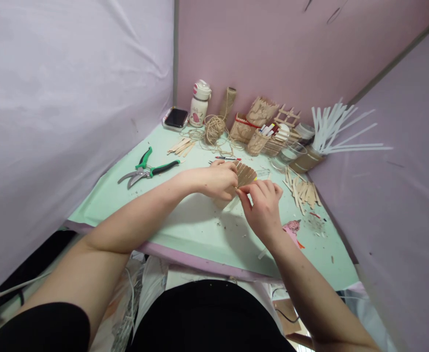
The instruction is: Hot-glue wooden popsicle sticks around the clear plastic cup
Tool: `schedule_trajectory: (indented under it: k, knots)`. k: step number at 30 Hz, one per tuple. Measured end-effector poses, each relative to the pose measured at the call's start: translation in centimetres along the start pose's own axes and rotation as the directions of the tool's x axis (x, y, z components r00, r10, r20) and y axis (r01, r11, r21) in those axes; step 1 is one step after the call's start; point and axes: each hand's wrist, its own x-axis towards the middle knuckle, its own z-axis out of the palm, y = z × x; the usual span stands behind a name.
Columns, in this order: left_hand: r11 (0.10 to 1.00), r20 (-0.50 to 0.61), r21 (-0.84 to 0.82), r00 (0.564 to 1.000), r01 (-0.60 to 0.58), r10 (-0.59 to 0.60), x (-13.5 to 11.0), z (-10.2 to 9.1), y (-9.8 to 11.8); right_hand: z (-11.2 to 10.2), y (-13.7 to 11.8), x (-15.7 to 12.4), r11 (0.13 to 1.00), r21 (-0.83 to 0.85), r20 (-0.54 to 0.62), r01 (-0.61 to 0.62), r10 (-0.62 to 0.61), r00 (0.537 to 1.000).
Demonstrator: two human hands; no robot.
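My left hand (pixel 223 181) is closed on a small craft-stick piece (pixel 246 173), whose brown sticks stand side by side with rounded ends. Part of that piece is covered by my fingers, and a pale lower portion shows beneath them. At its near right edge, my right hand (pixel 261 203) pinches thumb and forefinger together. What sits in this pinch is too small to make out. The fingertips of both hands nearly meet. Just right of my right wrist lies a pink glue gun (pixel 291 230), partly hidden by the forearm.
Green-handled pruning shears (pixel 146 171) lie open at left. Craft sticks (pixel 304 191) are scattered at right, with more sticks (pixel 182 145) behind. Along the back stand a bottle (pixel 199 105), twine (pixel 214 129), a marker cup (pixel 258 142) and a holder of white glue sticks (pixel 331 127). A phone (pixel 176 118) lies back left.
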Motion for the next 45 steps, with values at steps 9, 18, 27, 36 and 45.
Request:
schedule_trajectory:
  k: [9, 18, 27, 36, 45]
  knots:
    - [1.0, 0.015, -0.022, 1.0, 0.002, -0.001, -0.1, 0.1, -0.1, -0.3, -0.4, -1.5, 1.0, -0.028, -0.029, 0.0, -0.001, 1.0]
    - [1.0, 0.039, -0.009, 0.999, -0.011, 0.011, -0.1, 0.0, -0.3, 2.3, -0.8, -2.4, 0.998, -0.052, 0.034, -0.036, 0.038, 0.999]
    - [1.0, 0.051, -0.026, 0.999, 0.013, -0.012, -0.3, -0.2, -0.3, 3.4, -1.6, -2.8, 0.99, -0.097, 0.036, -0.101, 0.104, 0.994]
    - [1.0, 0.058, -0.019, 0.998, 0.004, -0.003, -0.2, -0.3, -0.2, 3.3, -2.4, -2.6, 0.981, -0.109, 0.082, -0.16, 0.169, 0.982]
    - [1.0, 0.071, -0.005, 0.997, 0.005, -0.005, 0.0, -0.2, -0.3, 3.7, -2.5, -2.8, 0.973, -0.139, 0.113, -0.185, 0.201, 0.973]
